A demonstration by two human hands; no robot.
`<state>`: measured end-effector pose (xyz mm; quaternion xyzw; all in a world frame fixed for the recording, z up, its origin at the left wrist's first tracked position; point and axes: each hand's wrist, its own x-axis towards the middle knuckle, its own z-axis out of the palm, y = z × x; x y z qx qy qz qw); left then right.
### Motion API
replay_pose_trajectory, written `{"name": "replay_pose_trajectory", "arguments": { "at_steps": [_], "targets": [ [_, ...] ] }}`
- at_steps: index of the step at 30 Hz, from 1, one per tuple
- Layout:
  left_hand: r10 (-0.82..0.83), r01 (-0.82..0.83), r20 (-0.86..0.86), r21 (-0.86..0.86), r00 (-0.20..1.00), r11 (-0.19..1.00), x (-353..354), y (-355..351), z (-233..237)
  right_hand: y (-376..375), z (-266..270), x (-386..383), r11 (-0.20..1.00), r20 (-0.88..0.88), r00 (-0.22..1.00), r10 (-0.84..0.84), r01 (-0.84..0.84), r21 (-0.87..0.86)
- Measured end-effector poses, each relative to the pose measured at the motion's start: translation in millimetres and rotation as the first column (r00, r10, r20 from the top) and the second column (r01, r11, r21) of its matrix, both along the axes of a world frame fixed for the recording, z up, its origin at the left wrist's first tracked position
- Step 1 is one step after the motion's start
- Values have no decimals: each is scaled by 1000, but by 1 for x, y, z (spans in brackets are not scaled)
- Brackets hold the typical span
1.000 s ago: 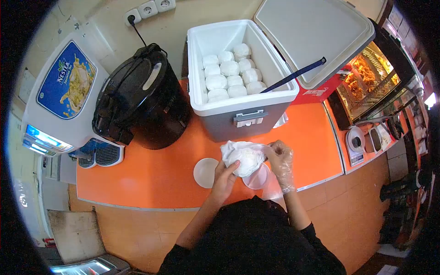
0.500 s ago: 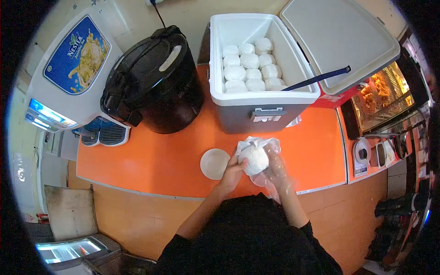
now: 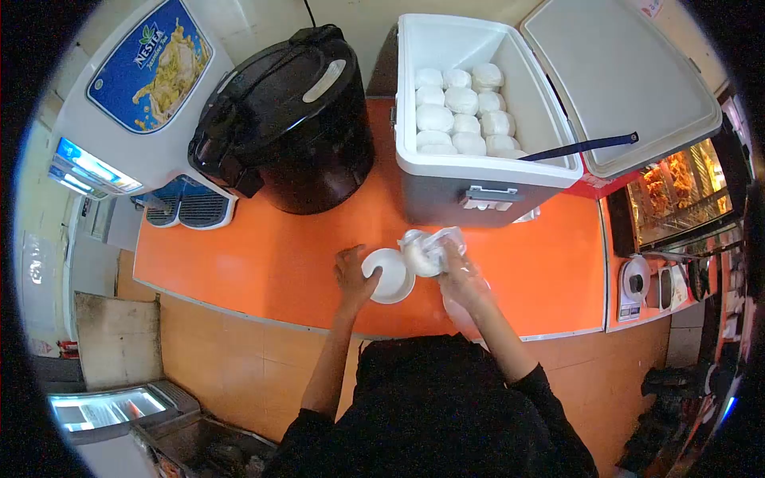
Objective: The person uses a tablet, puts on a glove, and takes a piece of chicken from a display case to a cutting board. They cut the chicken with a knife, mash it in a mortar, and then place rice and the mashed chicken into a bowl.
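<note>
My right hand [image 3: 460, 275], covered in clear plastic, grips a white rice ball [image 3: 421, 256] partly wrapped in a white sheet. The ball hangs at the right rim of a white bowl [image 3: 390, 288] and overlaps it in view. My left hand [image 3: 352, 279] is at the bowl's left side, fingers apart, with the thumb at its rim. Loose plastic trails below my right wrist. Behind stands an open cooler box [image 3: 478, 173], in which several wrapped white portions [image 3: 462, 100] sit in rows.
A big black lidded pot [image 3: 311, 151] stands at the back left, beside a drink dispenser [image 3: 151, 88]. The cooler's lid [image 3: 629, 80] leans open to the right, with a dark strap across the corner. Further right are a kitchen scale [image 3: 633, 287] and a lit food display [image 3: 677, 183].
My left hand has let go of the rice ball and moved left to the bowl's far side. My right hand has shifted the ball left, against the bowl's rim. The camera view has shifted slightly.
</note>
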<state>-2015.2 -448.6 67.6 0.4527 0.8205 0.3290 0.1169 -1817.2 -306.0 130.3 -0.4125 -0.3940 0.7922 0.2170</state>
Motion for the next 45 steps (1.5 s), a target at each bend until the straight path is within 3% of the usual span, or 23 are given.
{"name": "replay_pose_trajectory", "arguments": {
  "at_steps": [1, 2, 3, 4, 5, 7, 8, 10, 13, 16, 20, 22, 23, 26, 28, 30, 31, 33, 34, 41, 43, 44, 45],
  "targets": [
    [25, -34, -49, -193, 998, 981, -4, -13, -13, -3, 1, -6, 1000, 0, 1000, 10, -10, -7],
    [35, -45, -50, -198, 998, 979, -9, -20, -26, -6, 10, -16, 989, 297, 950, 97, -124, 76],
    [-34, 86, 358, -133, 933, 987, -14, -25, -39, -13, 24, -27, 958, 571, 809, 143, -257, 124],
    [-118, 178, 698, -14, 706, 984, -18, -29, -45, -35, 63, -36, 1000, 308, 951, 13, -21, 23],
    [-111, 168, 696, -14, 709, 986, -14, -31, -31, -28, 39, -37, 999, 306, 952, 22, -31, 23],
    [92, 47, 902, -123, 422, 991, 4, -31, 12, -6, -25, -35, 962, 517, 839, 167, -254, 101],
    [91, 44, 903, -121, 420, 992, 8, -30, 11, -11, -11, -36, 961, 519, 838, 169, -257, 102],
    [65, -33, 959, -58, 275, 998, 17, -30, 7, -28, 47, -34, 1000, 72, 997, 17, -16, -13],
    [-65, 69, 970, 50, 234, 996, 9, -31, -61, -27, 65, -32, 995, 42, 995, -95, 97, -38],
    [-79, 21, 973, 77, 215, 997, 18, -31, -19, -21, 102, -17, 984, 196, 972, -129, 101, 146],
    [-24, 57, 991, 17, 129, 998, 22, -32, -46, -4, 74, 29, 959, 492, 845, -210, 79, 273],
    [-2, 49, 992, -5, 129, 999, 27, -29, -25, -2, 6, 58, 751, 470, 785, -404, -10, 661],
    [-1, 50, 992, -5, 126, 999, 27, -26, -26, -7, 20, 56, 751, 473, 783, -404, -11, 660],
    [-27, 94, 994, 17, 109, 995, 29, -23, -46, -49, 44, 25, 635, -144, 943, -299, 310, 708],
    [-15, 183, 1000, 12, 15, 983, 27, -26, -83, -35, 23, 4, 2, 316, 949, 4, -316, 949],
    [-64, 153, 998, 61, 13, 986, 37, -20, -61, -45, -64, -18, 618, 151, 891, 428, -410, 670],
    [-116, 113, 993, 114, 15, 987, 39, -15, -49, -48, -80, -13, 618, 150, 893, 424, -407, 673],
    [-104, 84, 995, 104, -6, 991, 41, -14, -42, -50, -79, 1, 203, 551, 794, 257, -602, 772],
    [-84, 54, 996, 85, -30, 995, 44, -16, -39, -52, -80, 7, -226, 734, 680, -2, -715, 662],
    [-129, 73, 992, 128, 16, 989, 47, -20, -50, -50, -40, -9, -97, 823, 551, 141, -819, 565],
    [-147, 105, 988, 150, -42, 983, 43, -21, -76, -41, -24, -27, -62, 956, 225, 186, -969, 240],
    [-154, 100, 987, 157, -37, 983, 43, -20, -75, -26, -22, -30, -70, 957, 228, 181, -967, 244],
    [-122, 113, 992, 125, -31, 986, 43, -19, -71, -4, -21, -28, 199, 874, 356, 331, -932, 304]
  ]
}}
